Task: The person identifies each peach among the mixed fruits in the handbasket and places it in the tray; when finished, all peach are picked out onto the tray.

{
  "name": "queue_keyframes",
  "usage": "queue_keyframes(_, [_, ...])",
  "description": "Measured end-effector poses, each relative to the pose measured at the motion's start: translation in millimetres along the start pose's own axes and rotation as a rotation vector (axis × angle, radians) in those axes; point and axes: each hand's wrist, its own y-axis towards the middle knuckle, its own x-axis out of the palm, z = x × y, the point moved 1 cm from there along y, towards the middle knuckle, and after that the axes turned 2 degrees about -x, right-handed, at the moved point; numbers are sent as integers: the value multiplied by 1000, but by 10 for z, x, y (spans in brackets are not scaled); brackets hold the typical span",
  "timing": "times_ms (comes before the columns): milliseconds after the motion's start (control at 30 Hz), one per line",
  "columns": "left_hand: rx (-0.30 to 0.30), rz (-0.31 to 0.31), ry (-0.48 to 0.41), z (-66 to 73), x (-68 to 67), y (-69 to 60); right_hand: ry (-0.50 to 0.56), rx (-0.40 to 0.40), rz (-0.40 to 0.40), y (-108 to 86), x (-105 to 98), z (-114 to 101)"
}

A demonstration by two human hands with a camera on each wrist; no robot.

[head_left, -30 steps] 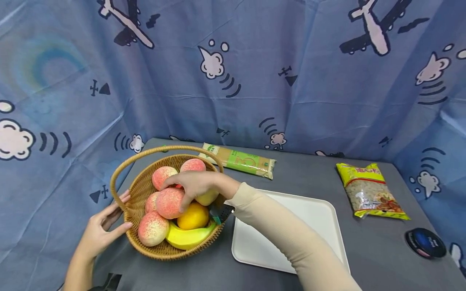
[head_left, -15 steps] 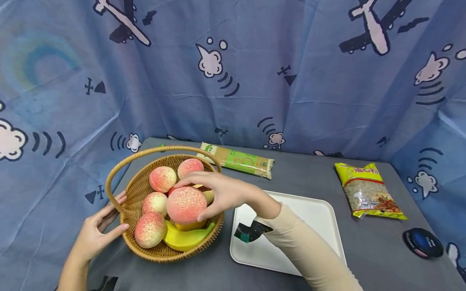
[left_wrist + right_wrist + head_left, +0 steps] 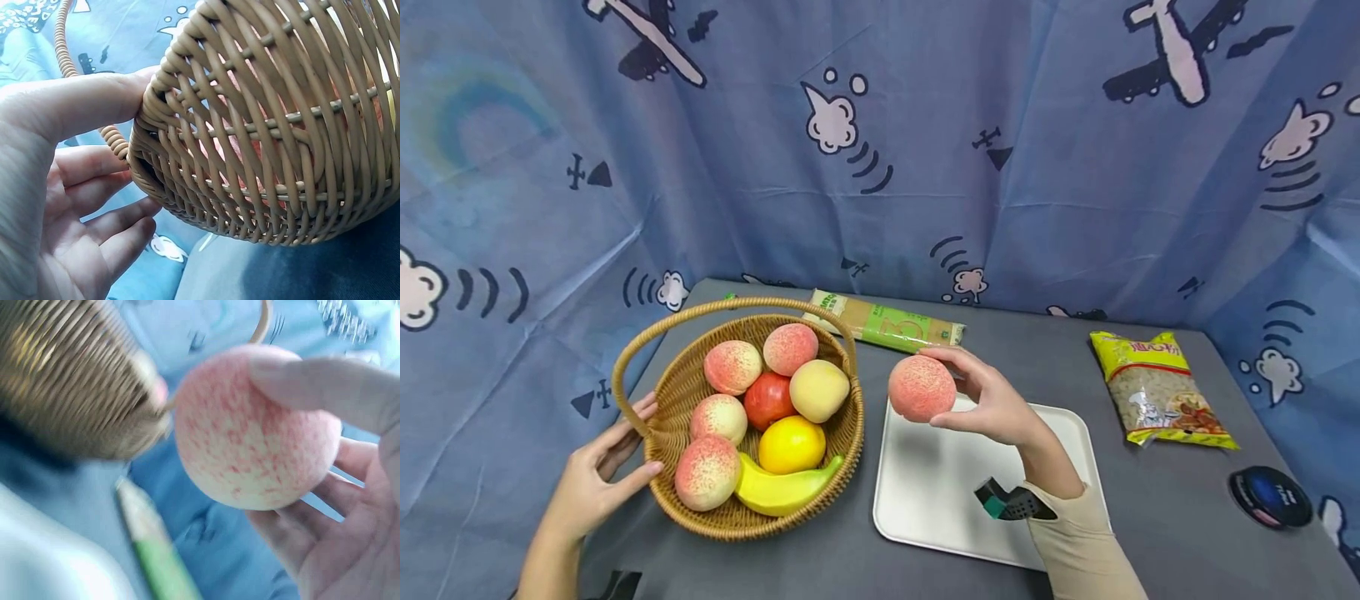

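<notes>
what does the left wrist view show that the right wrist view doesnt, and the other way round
Only the left wrist view shows the left hand, its thumb on the rim of the wicker basket.

Only the right wrist view shows the right hand holding a peach, plus the noodle packet and white tray, both blurred.

Both show the wicker basket and blue printed curtain.

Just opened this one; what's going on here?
A person's right hand holds a pink peach in the air above the far left part of a white tray. Their left hand touches the edge of a wicker basket where the handle joins. In the basket lie four more peaches, a banana, a red fruit and two yellowish fruits.
</notes>
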Motion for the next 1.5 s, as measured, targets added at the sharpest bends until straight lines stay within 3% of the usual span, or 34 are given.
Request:
queue_keyframes(200, [4,1,23,-14,5,-19,5,146,128,-203,69,578])
queue_keyframes(333, [5,3,18,-26,6,-17,6,232,160,-260,131,809])
queue_keyframes(533, [-5,7,10,-24,7,-16,-19,271,152,-248,162,930])
queue_keyframes(933, [-14,12,3,-3,12,-19,-34,329,34,-222,148,1013])
queue_keyframes(1167, [-20,12,7,-3,2,-11,-82,252,50,-195,135,865])
queue_keyframes(1333, [-11,12,17,7,3,-13,-156,142,75,-114,156,530])
queue_keyframes(1500, [18,11,27,-7,14,-7,-139,21,2,5,247,116])
